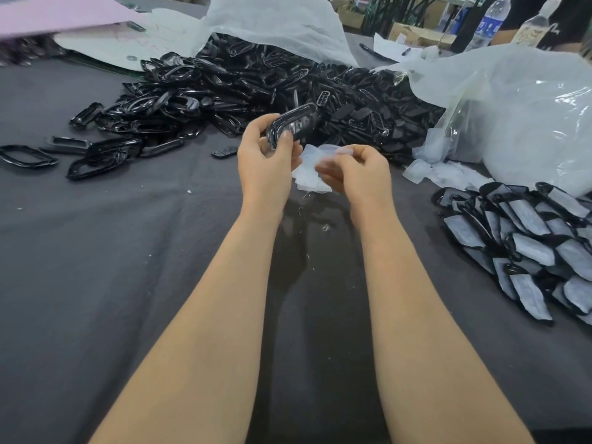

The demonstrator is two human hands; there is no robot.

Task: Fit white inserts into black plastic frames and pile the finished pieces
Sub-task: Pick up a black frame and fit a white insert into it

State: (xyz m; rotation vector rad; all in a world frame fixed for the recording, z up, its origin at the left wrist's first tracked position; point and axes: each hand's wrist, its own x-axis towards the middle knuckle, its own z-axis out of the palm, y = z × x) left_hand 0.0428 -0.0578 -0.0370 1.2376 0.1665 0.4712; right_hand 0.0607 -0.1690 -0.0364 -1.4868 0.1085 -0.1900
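Item: my left hand (266, 161), raised above the counter (112, 251), fingers and thumb curled round one black plastic frame (293, 123), which is tilted with its opening partly towards me.

Item: my right hand (355, 174), just beside the left, fingertips pinching a few white inserts (312, 174). These are translucent and blurred, so I cannot count them. They sit just below the held frame, and I cannot tell whether they touch it.

Item: heap of black frames (256, 88), on the far side of the counter beyond my hands, spilling out from under a white plastic sheet (272, 24).

Item: stray frames (27, 157), lying singly on the counter to the left.

Item: finished pile (528, 238), near right, black frames with white inserts fitted, overlapping one another.

Item: loose inserts (448, 174), far right of my hands, at the mouth of a large clear plastic bag (528, 116).

Item: counter, covered in dark grey cloth, with small white flecks.

Item: water bottle (490, 20), upright at the far right edge.

Item: pink sheet (57, 14), far left corner.

Item: black pen (373, 51), on paper behind the heap.
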